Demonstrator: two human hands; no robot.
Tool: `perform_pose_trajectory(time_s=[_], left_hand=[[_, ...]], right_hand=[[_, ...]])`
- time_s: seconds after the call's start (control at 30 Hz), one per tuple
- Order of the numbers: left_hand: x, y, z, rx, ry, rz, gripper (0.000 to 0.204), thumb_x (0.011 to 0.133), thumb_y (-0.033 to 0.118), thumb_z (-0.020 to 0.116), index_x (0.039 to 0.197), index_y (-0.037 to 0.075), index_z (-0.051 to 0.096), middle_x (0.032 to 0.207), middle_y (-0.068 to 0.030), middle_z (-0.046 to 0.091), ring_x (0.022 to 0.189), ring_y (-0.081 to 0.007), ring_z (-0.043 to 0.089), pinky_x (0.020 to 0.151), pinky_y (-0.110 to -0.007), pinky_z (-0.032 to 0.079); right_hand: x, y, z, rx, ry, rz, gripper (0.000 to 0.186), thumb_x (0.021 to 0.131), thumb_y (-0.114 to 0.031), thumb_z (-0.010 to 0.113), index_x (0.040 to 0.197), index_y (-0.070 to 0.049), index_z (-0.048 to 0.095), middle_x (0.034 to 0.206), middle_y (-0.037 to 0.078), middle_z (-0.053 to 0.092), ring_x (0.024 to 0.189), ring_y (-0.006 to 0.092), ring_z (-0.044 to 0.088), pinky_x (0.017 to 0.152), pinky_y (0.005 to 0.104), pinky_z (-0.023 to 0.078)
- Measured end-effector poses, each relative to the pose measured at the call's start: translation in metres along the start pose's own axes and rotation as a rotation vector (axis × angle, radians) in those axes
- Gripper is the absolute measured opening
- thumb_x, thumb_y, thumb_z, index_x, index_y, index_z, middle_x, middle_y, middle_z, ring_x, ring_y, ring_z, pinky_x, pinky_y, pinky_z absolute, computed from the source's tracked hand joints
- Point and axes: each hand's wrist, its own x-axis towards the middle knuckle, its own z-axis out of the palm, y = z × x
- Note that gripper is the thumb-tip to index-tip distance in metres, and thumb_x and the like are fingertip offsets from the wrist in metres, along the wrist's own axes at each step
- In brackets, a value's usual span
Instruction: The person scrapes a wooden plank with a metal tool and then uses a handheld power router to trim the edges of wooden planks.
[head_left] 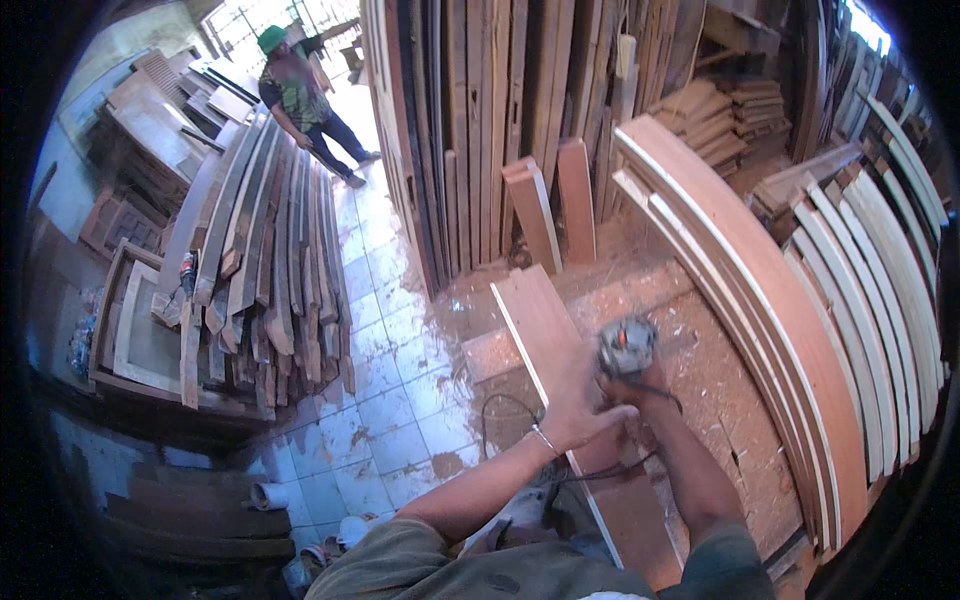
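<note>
A long reddish-brown board with a pale edge lies slanted before me, running from the workbench toward my body. My right hand is closed round a grey handheld power tool with an orange spot, at the board's right side. The tool's underside is hidden, so its exact kind is unclear. Over the board, close to the tool, is my left hand, its thumb stretched out and its fingers blurred by motion. I see nothing held in it. A dark cord crosses the board below my hands.
Sawdust covers the workbench. Curved planks stand stacked at its right, with more curved pieces beyond. Two short boards stand at the far side. Timber is piled left of the tiled floor; another person stands beyond.
</note>
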Motion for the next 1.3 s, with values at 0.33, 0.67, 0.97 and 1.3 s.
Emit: perform_pose_trajectory(time_s=[0.33,0.67,0.97,1.3], left_hand=[[-0.011,0.102,0.054,-0.165,-0.244,0.002,0.081,0.072,0.039,0.085,0.135,0.004,0.048,0.126,-0.0211,0.058,0.118,-0.0371,0.057,0.098,-0.044,0.047],[-0.052,0.198,0.099,-0.100,-0.214,0.341,0.079,0.068,0.027,0.084,0.135,0.007,0.047,0.130,-0.0183,0.055,0.119,-0.0381,0.055,0.099,-0.045,0.047],[-0.094,0.266,0.125,-0.110,-0.061,0.462,0.082,0.065,0.023,0.082,0.137,0.003,0.047,0.133,-0.0196,0.055,0.122,-0.0381,0.053,0.103,-0.046,0.042],[-0.116,0.307,0.134,-0.162,-0.273,0.575,0.090,0.061,0.029,0.086,0.138,0.005,0.046,0.140,-0.0195,0.048,0.131,-0.0375,0.045,0.112,-0.051,0.033]], right_hand=[[-0.130,-0.019,-0.093,-0.349,0.128,0.055,0.072,0.068,-0.024,0.086,0.129,-0.007,0.052,0.117,0.008,0.063,0.108,0.0216,0.061,0.096,0.0377,0.050],[-0.235,-0.036,-0.146,-0.223,0.151,0.042,0.066,0.071,-0.027,0.084,0.127,-0.006,0.054,0.118,0.007,0.062,0.108,0.0211,0.060,0.096,0.0368,0.049],[-0.288,-0.050,-0.168,-0.177,0.182,-0.151,0.062,0.074,-0.029,0.082,0.125,-0.006,0.056,0.119,0.007,0.062,0.108,0.0206,0.060,0.096,0.0361,0.049],[-0.331,-0.052,-0.196,-0.116,0.362,-0.320,0.057,0.078,-0.032,0.080,0.123,-0.005,0.058,0.120,0.006,0.061,0.108,0.0200,0.059,0.096,0.0352,0.049]])
